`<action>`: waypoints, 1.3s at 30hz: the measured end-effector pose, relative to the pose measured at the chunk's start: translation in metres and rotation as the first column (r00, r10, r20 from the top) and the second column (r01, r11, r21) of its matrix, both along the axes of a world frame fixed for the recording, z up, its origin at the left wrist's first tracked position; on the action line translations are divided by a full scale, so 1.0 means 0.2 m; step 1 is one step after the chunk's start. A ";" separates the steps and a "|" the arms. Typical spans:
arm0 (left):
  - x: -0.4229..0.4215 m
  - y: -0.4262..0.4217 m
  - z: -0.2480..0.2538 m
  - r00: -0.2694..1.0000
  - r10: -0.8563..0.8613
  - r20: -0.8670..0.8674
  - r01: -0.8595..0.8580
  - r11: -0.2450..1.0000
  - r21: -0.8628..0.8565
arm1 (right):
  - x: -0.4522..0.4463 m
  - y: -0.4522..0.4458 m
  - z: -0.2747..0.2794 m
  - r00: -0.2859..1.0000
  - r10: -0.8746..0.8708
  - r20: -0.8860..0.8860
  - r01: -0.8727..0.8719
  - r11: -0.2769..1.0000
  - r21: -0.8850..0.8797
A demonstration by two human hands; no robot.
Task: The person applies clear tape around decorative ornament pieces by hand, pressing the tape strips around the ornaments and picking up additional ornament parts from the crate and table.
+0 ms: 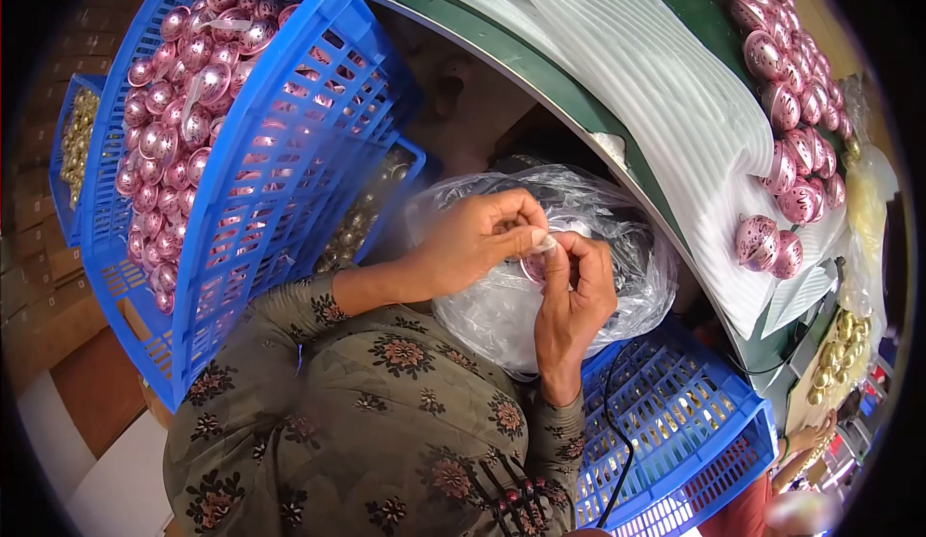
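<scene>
My left hand (470, 244) and my right hand (576, 296) meet in the middle of the view, thumbs and forefingers pinched together at one spot. Between the fingertips is something small and pale, too small to name. Just below the pinch, partly hidden by my fingers, a pink ball (533, 267) shows. Both hands are above a clear plastic bag (487, 323) on my lap.
At the left stands a blue basket (253, 142) full of pink balls (196, 124). White foam sheet (666, 103) covers a green table at the right, bearing more pink balls (757, 243). Another blue basket (666, 421) is at lower right, near a co-worker's hand (808, 438).
</scene>
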State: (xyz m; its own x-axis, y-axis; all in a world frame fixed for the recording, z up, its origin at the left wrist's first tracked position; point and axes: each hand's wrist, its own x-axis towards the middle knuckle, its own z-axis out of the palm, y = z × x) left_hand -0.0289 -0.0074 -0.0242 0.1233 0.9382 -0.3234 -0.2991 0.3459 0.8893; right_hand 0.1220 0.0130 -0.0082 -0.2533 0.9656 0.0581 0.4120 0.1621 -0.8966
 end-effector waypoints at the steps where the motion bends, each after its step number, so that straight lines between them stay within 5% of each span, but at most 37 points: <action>1: 0.00 0.01 -0.01 1.000 0.013 0.009 -0.013 1.000 0.010 | 0.00 0.00 0.00 1.000 0.014 0.026 -0.015 1.000 0.016; 4: 0.00 0.03 -0.03 0.994 0.087 0.071 -0.087 0.996 -0.007 | -0.01 -0.03 -0.05 0.939 -0.181 -0.292 0.119 0.969 -0.217; 7: 0.00 0.05 -0.03 0.984 0.028 0.175 -0.027 1.000 -0.009 | 0.01 -0.04 -0.10 0.910 -0.140 -0.389 0.077 0.982 -0.172; 16: -0.08 0.03 0.00 0.886 0.196 0.421 -0.146 0.978 -0.148 | 0.00 -0.03 -0.03 0.969 -0.087 -0.231 0.055 0.989 -0.140; 22: -0.14 0.01 0.05 0.843 0.234 0.484 -0.183 0.972 -0.150 | 0.01 0.01 0.00 0.988 0.071 0.137 -0.093 0.983 0.159; 25: -0.15 -0.01 0.06 0.845 0.292 0.448 -0.251 0.956 -0.150 | 0.02 0.00 0.03 0.999 0.003 0.047 -0.001 0.999 -0.039; 35: -0.13 -0.02 0.09 0.874 0.234 0.427 -0.221 0.972 -0.082 | 0.04 0.01 0.03 0.998 0.017 -0.063 -0.026 0.990 -0.137; 39: -0.11 -0.02 0.08 0.893 0.268 0.361 -0.260 0.963 -0.073 | 0.07 0.00 -0.03 0.943 -0.067 -0.326 -0.034 0.955 -0.294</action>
